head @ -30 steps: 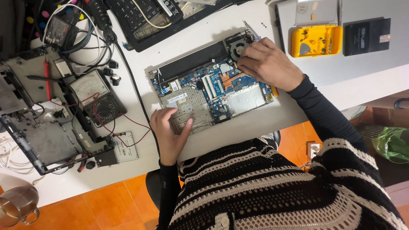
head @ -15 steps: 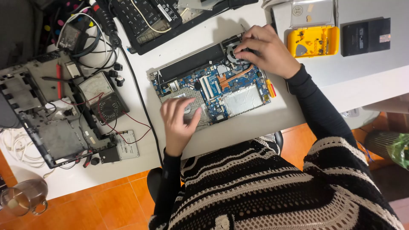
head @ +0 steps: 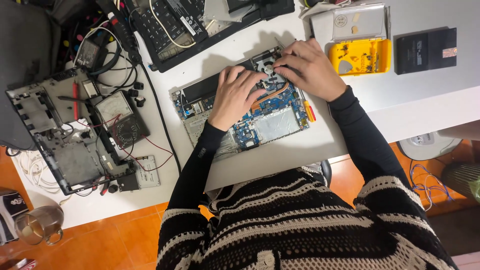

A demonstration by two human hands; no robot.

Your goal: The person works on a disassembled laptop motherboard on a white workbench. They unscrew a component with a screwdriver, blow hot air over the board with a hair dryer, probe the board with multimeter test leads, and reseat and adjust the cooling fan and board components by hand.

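Observation:
An opened laptop base (head: 270, 122) lies on the white table (head: 280, 155) with its blue circuit board and copper heat pipe exposed. My left hand (head: 235, 95) rests flat on the board's middle, fingers spread toward the fan. My right hand (head: 310, 67) sits at the top right corner over the cooling fan (head: 264, 65), fingertips curled and pressing down there; whether it pinches anything is hidden. A screwdriver with a red and yellow handle (head: 309, 111) lies along the laptop's right edge.
A yellow bit case (head: 361, 56) and a black drive (head: 426, 50) lie at the right. A keyboard panel (head: 170, 25) sits behind. At the left are an analog multimeter (head: 117, 112), a stripped laptop chassis (head: 60, 140) and cables. A glass mug (head: 37, 225) stands on the orange floor.
My left hand has slid from the lower left of the board up to its middle, close to my right hand at the fan. The camera view shifted slightly.

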